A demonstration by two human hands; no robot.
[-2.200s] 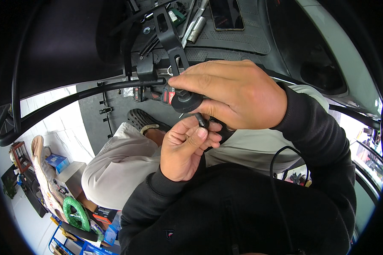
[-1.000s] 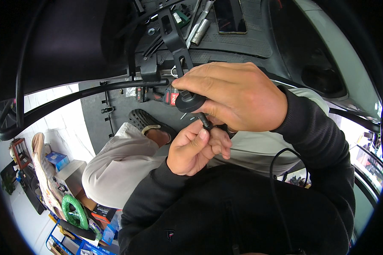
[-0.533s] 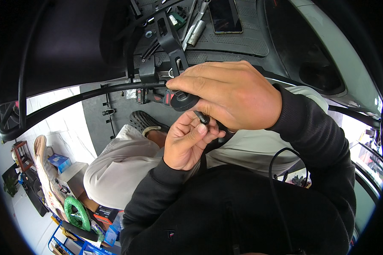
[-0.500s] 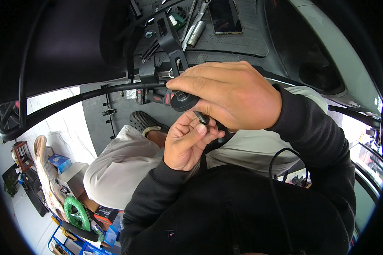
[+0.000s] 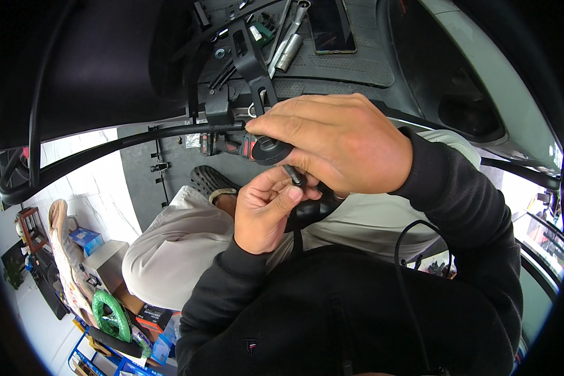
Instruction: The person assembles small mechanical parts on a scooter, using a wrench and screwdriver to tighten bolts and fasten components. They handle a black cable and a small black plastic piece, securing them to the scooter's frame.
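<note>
My left hand [image 5: 261,212] is closed in a pinch on a small black bolt-like piece [image 5: 296,178], held tilted just below my right palm. My right hand [image 5: 344,141] curves over a round black disc [image 5: 271,151] with a raised centre, its fingers bent round it and the thumb underneath. The right fingertips lie beside the end of a long curved black bar [image 5: 188,126]. Just above them stands a slotted black metal bracket [image 5: 247,57]. Part of what my right hand grips is hidden beneath the palm.
A ratchet wrench [image 5: 288,41], a silver socket [image 5: 289,52] and a phone [image 5: 333,28] lie on the dark ribbed mat. Red-and-black power tools [image 5: 232,146] rest on the floor below. A green ring [image 5: 111,316] and boxes stand at lower left.
My left hand has shifted slightly left, and the small black piece in it is tilted a little differently. My right hand stays almost where it was, on the disc.
</note>
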